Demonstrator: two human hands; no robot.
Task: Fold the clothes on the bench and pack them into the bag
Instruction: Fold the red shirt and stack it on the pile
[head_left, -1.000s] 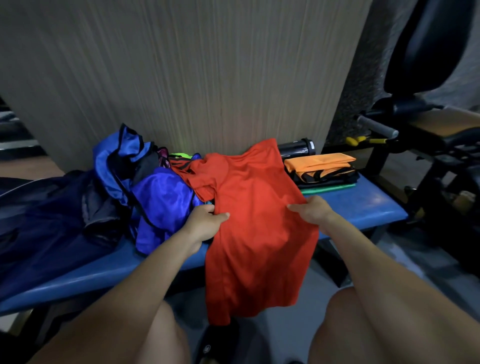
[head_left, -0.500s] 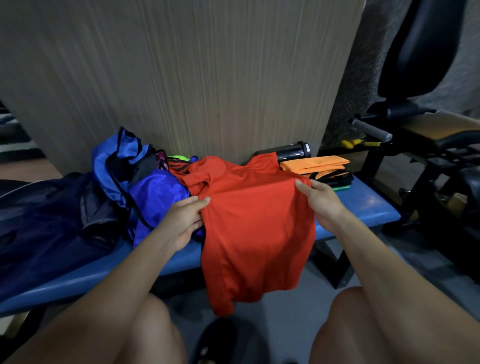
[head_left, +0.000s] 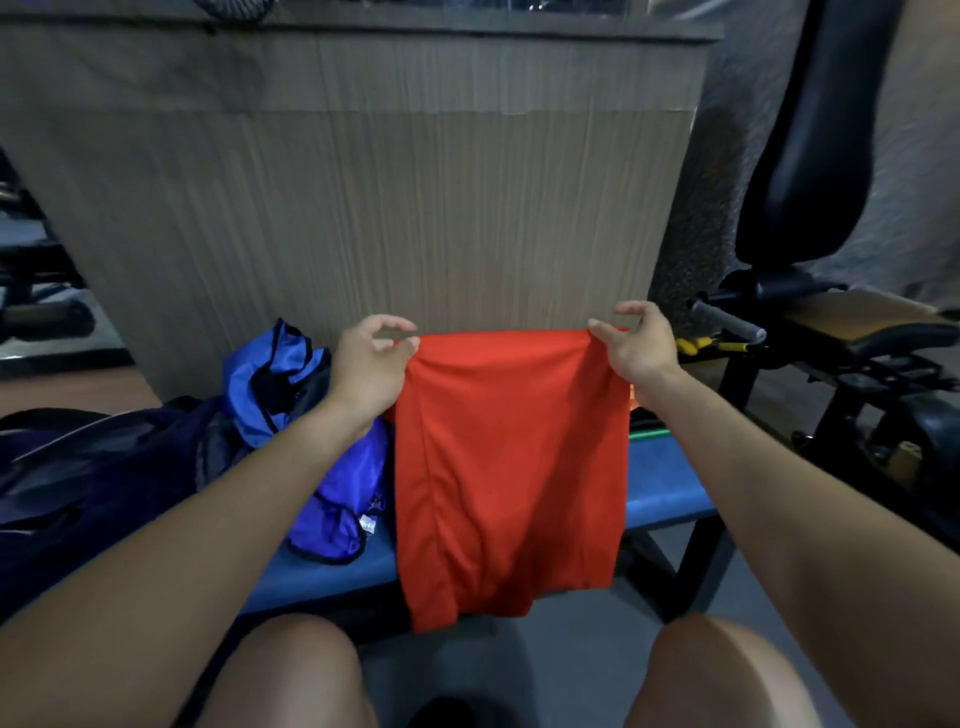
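A red shirt (head_left: 511, 467) hangs folded in the air in front of the blue bench (head_left: 660, 493). My left hand (head_left: 371, 358) pinches its top left corner and my right hand (head_left: 639, 345) pinches its top right corner. The shirt's lower edge drops below the bench's front edge. A bright blue garment (head_left: 337, 483) lies crumpled on the bench to the left. Further left sits a dark navy bag (head_left: 78, 483). The folded orange clothes at the right are mostly hidden behind the shirt and my right arm.
A wood-grain panel (head_left: 363, 208) stands behind the bench. A black gym machine with a padded seat (head_left: 810, 156) and a grey handle (head_left: 727, 319) stands at the right. My knees are at the bottom edge.
Both hands have lifted the red shirt off the bench and raised it upright. It hangs doubled over and shorter than before. The camera has tilted upward.
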